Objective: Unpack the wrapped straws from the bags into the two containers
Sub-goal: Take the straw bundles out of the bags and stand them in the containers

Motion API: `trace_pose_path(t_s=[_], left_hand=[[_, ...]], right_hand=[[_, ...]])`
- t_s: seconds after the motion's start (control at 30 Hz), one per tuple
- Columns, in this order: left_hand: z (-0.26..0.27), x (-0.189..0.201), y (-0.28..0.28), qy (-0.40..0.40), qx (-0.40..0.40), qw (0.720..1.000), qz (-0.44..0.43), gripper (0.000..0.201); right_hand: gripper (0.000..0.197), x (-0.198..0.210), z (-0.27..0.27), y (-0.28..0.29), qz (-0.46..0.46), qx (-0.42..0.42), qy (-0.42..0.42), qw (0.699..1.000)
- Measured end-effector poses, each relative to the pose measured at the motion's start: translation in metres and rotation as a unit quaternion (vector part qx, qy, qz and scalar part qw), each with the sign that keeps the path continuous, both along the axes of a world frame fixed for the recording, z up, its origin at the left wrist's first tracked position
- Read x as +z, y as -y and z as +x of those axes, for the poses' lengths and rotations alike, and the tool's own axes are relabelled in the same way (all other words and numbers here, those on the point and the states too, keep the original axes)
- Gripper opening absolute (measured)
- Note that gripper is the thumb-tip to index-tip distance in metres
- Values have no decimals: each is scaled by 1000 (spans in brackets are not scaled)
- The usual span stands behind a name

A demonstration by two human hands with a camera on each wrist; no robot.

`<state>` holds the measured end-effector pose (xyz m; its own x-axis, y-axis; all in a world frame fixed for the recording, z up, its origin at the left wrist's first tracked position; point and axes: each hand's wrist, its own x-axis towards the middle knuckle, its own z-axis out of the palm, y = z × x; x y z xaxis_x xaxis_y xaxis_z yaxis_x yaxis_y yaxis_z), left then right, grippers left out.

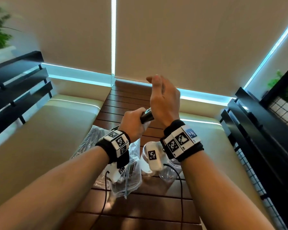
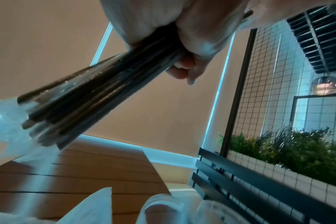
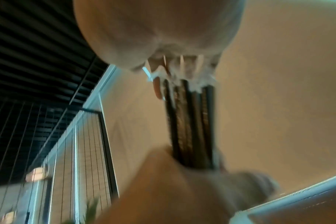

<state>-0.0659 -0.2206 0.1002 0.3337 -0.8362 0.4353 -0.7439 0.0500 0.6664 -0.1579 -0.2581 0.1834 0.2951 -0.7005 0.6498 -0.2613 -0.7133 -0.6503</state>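
Left hand (image 1: 133,124) grip on straw bundle (image 1: 146,115), far end hidden behind right hand (image 1: 165,98)

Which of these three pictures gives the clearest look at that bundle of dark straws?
The left wrist view: the bundle of wrapped straws shows nearly full length, gripped by the left hand. The head view shows only a short stub between the hands; the right wrist view shows it blurred, one end against the right hand.

The head camera looks forward and down over both forearms at the wooden table (image 1: 131,100). Each wrist camera sits very close under its hand, tilted upward toward the blinds (the right one badly blurred). All three share the bundle of straws (image 1: 146,115) (image 2: 98,91) (image 3: 192,121).
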Motion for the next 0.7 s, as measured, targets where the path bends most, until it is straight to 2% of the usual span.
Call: trace_pose_path(t_s=[0.07, 0.1, 0.13, 0.2, 0.33, 0.43, 0.5, 0.6, 0.63, 0.7], left_hand=[[-3, 8, 2, 32, 2, 999, 7, 3], [-2, 10, 4, 56, 3, 998, 11, 1], [1, 9, 5, 73, 4, 997, 5, 2], [5, 8, 5, 74, 12, 997, -6, 3], [5, 5, 5, 49, -13, 998, -30, 16], [18, -7, 5, 39, -18, 998, 39, 30], [28, -19, 3, 49, 2, 994, 93, 29], [27, -28, 4, 13, 4, 994, 104, 31], [22, -27, 5, -8, -1, 995, 95, 32], [13, -24, 9, -47, -25, 995, 82, 30]], right_hand=[[34, -7, 2, 0, -12, -5, -138, 990], [33, -15, 1, 1, -20, -26, -172, 985], [31, -23, -1, 3, -32, -48, -166, 984], [28, -34, -4, 5, -60, -77, -100, 990], [19, -39, -4, 8, -33, -69, -13, 997], [23, -31, -14, 16, -6, -104, 46, 994], [23, -28, -20, 22, 23, -115, 78, 990], [31, -32, -18, 20, 162, -16, 141, 976], [33, -36, -14, 19, 210, 20, 140, 967], [22, -41, -8, 16, 234, 20, 108, 966]])
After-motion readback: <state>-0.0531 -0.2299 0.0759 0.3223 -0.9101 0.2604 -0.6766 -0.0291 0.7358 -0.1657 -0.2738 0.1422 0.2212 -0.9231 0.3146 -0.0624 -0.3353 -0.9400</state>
